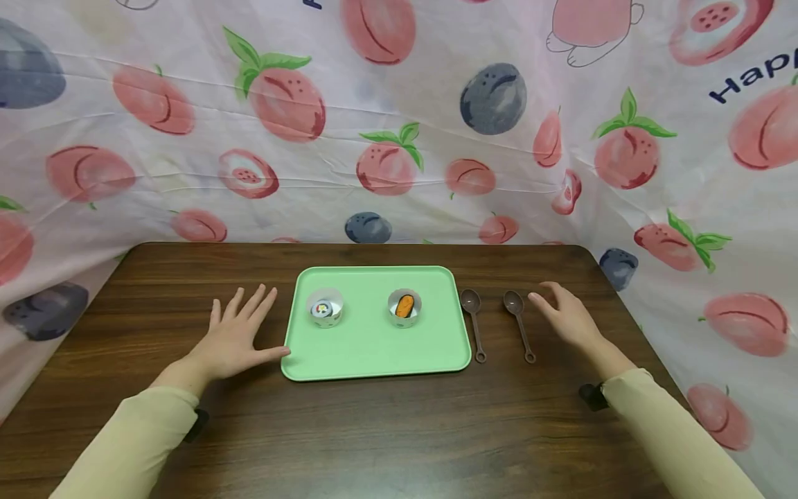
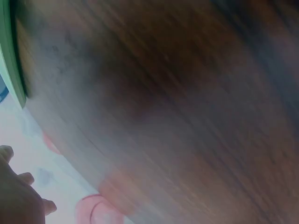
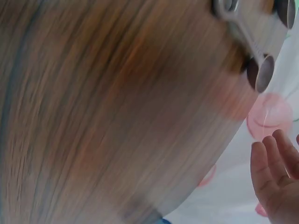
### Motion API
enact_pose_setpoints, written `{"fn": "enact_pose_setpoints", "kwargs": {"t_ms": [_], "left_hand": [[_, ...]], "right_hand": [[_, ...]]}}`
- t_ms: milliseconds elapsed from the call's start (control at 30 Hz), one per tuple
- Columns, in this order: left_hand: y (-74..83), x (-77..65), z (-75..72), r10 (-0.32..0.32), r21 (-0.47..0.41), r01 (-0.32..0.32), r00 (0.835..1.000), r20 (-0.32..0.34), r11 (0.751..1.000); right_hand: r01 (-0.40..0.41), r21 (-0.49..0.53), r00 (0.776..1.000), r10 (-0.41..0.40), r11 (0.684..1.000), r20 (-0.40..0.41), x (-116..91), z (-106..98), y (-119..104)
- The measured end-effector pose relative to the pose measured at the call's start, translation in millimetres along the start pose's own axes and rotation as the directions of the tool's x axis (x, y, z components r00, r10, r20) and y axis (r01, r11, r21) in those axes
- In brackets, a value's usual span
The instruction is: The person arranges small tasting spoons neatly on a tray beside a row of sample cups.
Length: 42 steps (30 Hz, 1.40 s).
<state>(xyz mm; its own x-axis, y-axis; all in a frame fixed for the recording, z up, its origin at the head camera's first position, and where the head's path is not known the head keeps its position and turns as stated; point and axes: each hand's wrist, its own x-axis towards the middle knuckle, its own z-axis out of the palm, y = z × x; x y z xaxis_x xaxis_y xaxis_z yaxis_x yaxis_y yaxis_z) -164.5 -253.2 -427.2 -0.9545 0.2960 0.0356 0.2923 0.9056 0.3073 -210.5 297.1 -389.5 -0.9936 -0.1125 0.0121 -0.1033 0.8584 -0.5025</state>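
Observation:
A light green tray (image 1: 368,353) lies on the dark wooden table. On it stand two small white paper cups; the left cup (image 1: 328,321) holds a round sushi-roll piece (image 1: 321,309), the right cup (image 1: 400,321) an orange-topped sushi piece (image 1: 404,305). My left hand (image 1: 233,343) is spread beside the tray, its thumb tip right at the tray's left edge. To the tray's right lie two brown spoons, one (image 1: 476,326) close to the edge, the other (image 1: 520,324) farther right. My right hand (image 1: 567,313), fingers relaxed and holding nothing, is just right of the farther spoon.
The wooden table (image 1: 386,436) reaches forward to a fruit-printed cloth (image 1: 424,90) hung behind it and along the right side. Dark wrist straps sit at both sleeve cuffs.

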Motion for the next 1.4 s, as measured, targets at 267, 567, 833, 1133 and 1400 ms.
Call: {"fn": "enact_pose_setpoints", "kwargs": {"t_ms": [267, 567, 833, 1133, 1400], "left_hand": [[3.9, 2.9, 4.8, 0.006, -0.004, -0.005, 0.999, 0.032, 1.000], [7.4, 6.1, 11.1, 0.014, 0.000, -0.014, 0.999, 0.047, 1.000], [11.6, 9.7, 15.5, 0.018, 0.020, -0.020, 0.997, 0.073, 1.000], [13.9, 12.8, 23.1, 0.020, 0.026, -0.022, 0.995, 0.095, 0.999], [14.6, 12.1, 25.5, 0.016, 0.027, -0.019, 0.994, 0.106, 0.999]], "right_hand": [[-0.097, 0.127, 0.995, 0.095, 0.987, 0.022, 2, 7, -11], [-0.190, 0.267, 0.982, 0.178, 0.945, 0.069, 4, 13, -22], [-0.227, 0.309, 0.972, 0.199, 0.923, 0.122, 9, 23, -30], [-0.238, 0.312, 0.965, 0.186, 0.920, 0.186, 9, 39, -39], [-0.260, 0.312, 0.957, 0.203, 0.914, 0.205, 11, 52, -45]]}}
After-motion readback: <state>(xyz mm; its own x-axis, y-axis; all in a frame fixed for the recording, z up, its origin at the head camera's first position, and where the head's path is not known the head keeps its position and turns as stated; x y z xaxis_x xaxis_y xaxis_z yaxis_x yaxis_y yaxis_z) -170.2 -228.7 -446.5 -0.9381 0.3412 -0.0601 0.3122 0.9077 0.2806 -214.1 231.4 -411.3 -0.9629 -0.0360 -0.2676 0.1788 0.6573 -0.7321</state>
